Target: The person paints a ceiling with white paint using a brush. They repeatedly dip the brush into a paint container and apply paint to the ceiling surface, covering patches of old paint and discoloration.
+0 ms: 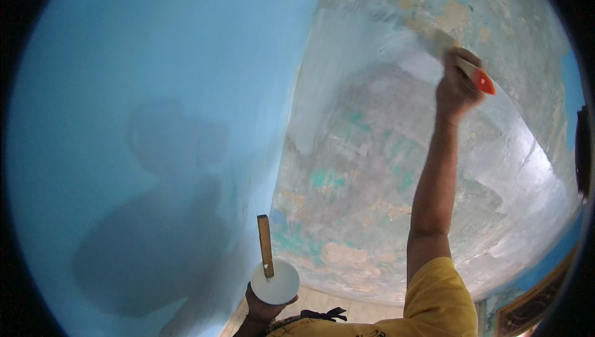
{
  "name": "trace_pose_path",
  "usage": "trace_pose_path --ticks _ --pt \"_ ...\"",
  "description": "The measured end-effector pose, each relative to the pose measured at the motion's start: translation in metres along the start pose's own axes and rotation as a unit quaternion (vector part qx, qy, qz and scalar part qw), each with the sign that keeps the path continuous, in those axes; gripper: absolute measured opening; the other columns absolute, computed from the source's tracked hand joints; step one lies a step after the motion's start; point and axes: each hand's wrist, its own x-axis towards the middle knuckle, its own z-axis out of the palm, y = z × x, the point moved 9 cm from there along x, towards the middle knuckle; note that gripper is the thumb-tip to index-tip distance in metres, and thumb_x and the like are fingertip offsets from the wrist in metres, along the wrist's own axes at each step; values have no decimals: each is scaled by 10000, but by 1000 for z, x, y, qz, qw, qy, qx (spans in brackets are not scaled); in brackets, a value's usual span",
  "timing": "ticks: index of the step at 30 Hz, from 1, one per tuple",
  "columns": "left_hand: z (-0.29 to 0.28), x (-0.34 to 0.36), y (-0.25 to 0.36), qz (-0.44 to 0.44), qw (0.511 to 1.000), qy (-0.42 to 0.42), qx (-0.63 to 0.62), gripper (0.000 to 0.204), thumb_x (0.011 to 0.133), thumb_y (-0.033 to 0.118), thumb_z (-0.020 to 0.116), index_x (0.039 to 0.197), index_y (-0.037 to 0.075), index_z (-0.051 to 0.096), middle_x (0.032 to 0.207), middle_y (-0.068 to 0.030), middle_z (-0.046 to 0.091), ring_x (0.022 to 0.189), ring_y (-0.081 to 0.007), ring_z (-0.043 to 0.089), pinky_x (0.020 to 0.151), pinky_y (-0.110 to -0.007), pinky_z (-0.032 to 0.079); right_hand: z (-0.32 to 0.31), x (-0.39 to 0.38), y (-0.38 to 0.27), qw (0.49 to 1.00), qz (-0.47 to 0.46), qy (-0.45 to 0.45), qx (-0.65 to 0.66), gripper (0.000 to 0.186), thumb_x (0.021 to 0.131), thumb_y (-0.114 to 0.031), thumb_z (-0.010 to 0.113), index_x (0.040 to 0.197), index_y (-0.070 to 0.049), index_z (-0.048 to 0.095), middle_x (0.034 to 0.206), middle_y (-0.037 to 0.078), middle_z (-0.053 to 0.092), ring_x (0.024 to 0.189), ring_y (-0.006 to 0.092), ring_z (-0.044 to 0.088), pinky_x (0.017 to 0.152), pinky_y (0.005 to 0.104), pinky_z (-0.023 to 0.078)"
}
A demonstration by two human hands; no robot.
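Note:
My right hand (460, 86) grips a paintbrush (482, 81) with an orange handle end, raised against the patchy grey-green wall (365, 200) at upper right; the bristles are hard to make out. A pale wet-looking band shows beside the brush. Low in the middle, my left hand (263, 306) holds a white round container (282, 284) with white contents and a wooden stick (265, 244) standing in it. My fingers wrap round the container.
A smooth light-blue wall (87, 76) fills the left, carrying my shadow, and meets the patchy wall at a corner. Pale floor tiles (310, 300) show along the bottom. A dark carved wooden panel (533, 290) and a dark object (581, 151) sit at the far right.

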Motion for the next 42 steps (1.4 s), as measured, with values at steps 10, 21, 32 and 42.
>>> trace_pose_path --ticks 10,21,32,42 --pt "15 -5 23 7 994 75 83 756 789 223 806 1429 102 422 1272 -149 594 1195 -340 606 964 -570 530 -9 11 39 999 -4 -31 41 136 890 -17 728 1021 -50 734 999 38 750 918 124 696 838 278 550" --pt "-3 -4 -5 -111 954 -25 -276 727 924 608 565 1478 146 466 1410 -182 546 1358 -484 457 974 -720 455 36 -76 -76 929 -272 -181 -172 187 810 -28 791 962 -80 695 938 74 704 863 230 690 740 331 558" --pt "-28 -6 2 -104 983 10 -148 666 940 590 542 1449 162 509 1386 -164 560 1314 -515 461 938 -652 443 -175 -6 16 956 -9 171 -238 87 904 -64 752 989 -50 753 1007 54 768 912 162 723 857 288 569" --pt "-2 -11 4 -121 959 -28 -256 749 870 532 694 1443 119 444 1390 -221 423 1307 -436 402 996 -622 458 120 -120 -109 961 -168 -177 -132 238 722 -103 768 945 -136 693 924 89 646 869 289 655 737 397 550"
